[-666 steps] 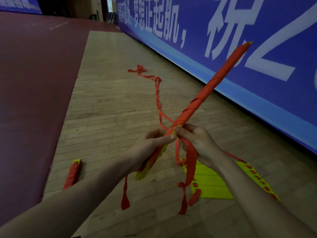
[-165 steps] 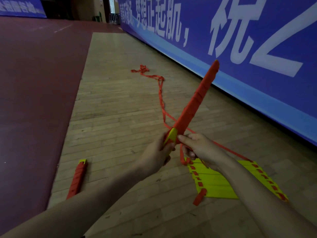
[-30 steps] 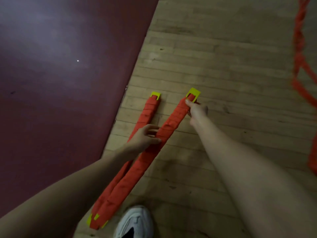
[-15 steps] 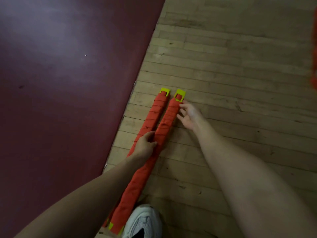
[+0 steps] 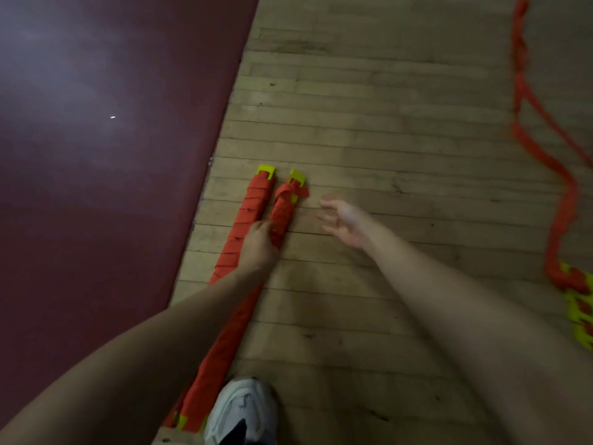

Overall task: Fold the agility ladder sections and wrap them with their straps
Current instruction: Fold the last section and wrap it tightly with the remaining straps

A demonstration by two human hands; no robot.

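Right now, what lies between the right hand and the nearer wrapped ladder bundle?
Only bare wooden floor separates the right hand from that bundle, seen in the head view.

bundles (image 5: 253, 203) orange, yellow ends; floor (image 5: 401, 130) tan wood; mat (image 5: 96, 155) maroon

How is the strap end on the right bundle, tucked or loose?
Loose. Near the yellow tip of the right bundle, the strap end sticks out sideways; the left bundle is wrapped flat.

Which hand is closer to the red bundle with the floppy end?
Left. The left hand holds that bundle; the right hand is open, off to its right, not touching.
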